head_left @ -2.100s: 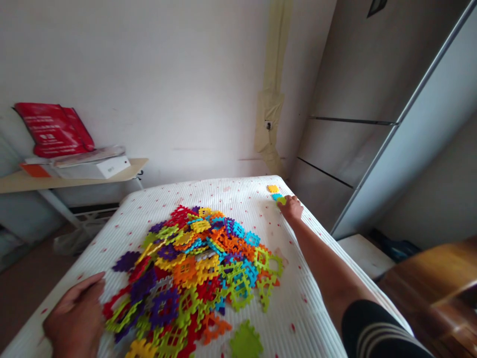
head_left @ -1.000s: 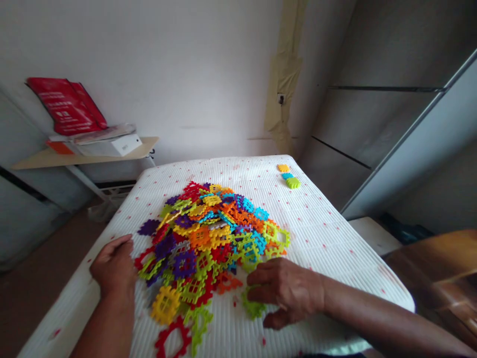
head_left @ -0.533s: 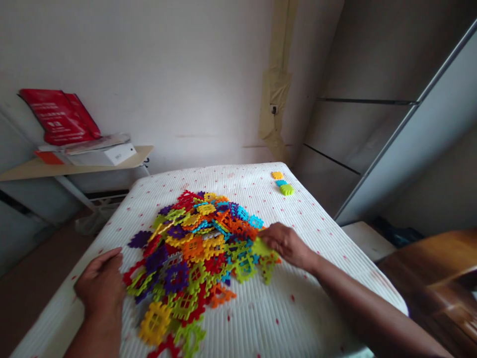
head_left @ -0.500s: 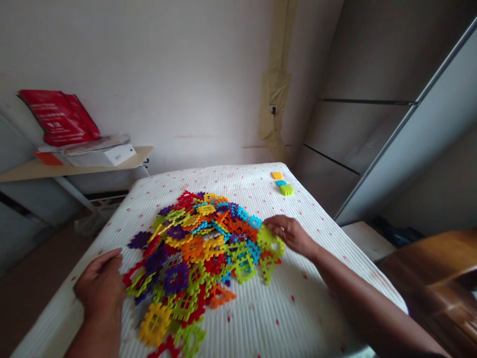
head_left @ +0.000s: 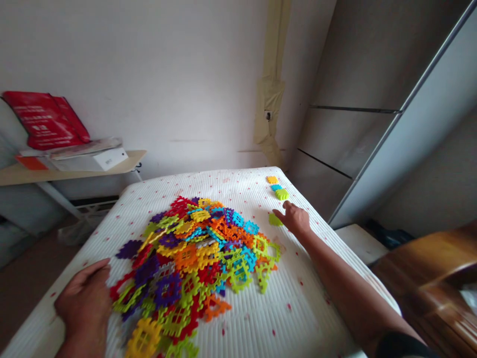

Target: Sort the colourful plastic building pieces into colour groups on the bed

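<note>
My left hand (head_left: 85, 303) rests on the sheet at the left edge of a pile of colourful plastic interlocking pieces (head_left: 186, 256). Its fingers are stretched out and hold nothing. On the right, my right hand (head_left: 295, 218) is beyond the pile, thumb and index finger apart. Beside and partly behind its thumb is a solid lime-green piece (head_left: 276, 219); no grip on it shows. Just past the fingertips lie a green piece or small stack (head_left: 282, 194), a blue piece (head_left: 276, 188) and a yellow-orange piece (head_left: 272, 180) in a short row.
A white ribbed cover with red specks (head_left: 257, 318) spreads under everything. At left, a shelf table (head_left: 130, 161) bears a white box (head_left: 108, 158) and a red bag (head_left: 44, 119). A grey wardrobe (head_left: 357, 124) stands at right, near brown wooden furniture (head_left: 428, 273).
My right hand has moved away from the pile's right edge, up and right toward the row. The solid green piece has come off the pile with it. My left hand stays beside the pile.
</note>
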Action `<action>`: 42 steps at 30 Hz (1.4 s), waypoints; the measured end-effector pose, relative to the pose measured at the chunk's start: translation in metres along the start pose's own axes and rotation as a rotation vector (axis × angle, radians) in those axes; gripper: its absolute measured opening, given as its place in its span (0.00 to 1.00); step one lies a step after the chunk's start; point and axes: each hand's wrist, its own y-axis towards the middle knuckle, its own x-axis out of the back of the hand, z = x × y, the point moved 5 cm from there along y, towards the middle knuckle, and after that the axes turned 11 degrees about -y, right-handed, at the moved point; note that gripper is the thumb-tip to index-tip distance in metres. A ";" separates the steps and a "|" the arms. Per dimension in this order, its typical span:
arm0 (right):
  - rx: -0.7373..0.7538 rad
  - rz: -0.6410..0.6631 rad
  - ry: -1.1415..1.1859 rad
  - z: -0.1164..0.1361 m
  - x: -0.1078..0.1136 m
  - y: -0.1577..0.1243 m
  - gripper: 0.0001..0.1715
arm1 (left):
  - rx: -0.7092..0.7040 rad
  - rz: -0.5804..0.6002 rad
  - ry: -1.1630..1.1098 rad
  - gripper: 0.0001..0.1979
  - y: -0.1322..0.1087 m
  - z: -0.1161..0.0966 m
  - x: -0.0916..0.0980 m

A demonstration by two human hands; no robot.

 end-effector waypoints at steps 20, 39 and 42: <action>-0.216 -0.141 0.227 -0.029 -0.006 0.077 0.24 | 0.107 -0.001 0.063 0.20 -0.018 -0.025 -0.002; -0.197 -0.023 0.084 -0.010 -0.041 0.087 0.21 | 0.086 -0.012 0.050 0.21 -0.002 -0.006 0.000; -0.195 -0.054 0.095 -0.009 -0.044 0.084 0.21 | 0.081 -0.002 0.040 0.21 0.002 -0.001 0.001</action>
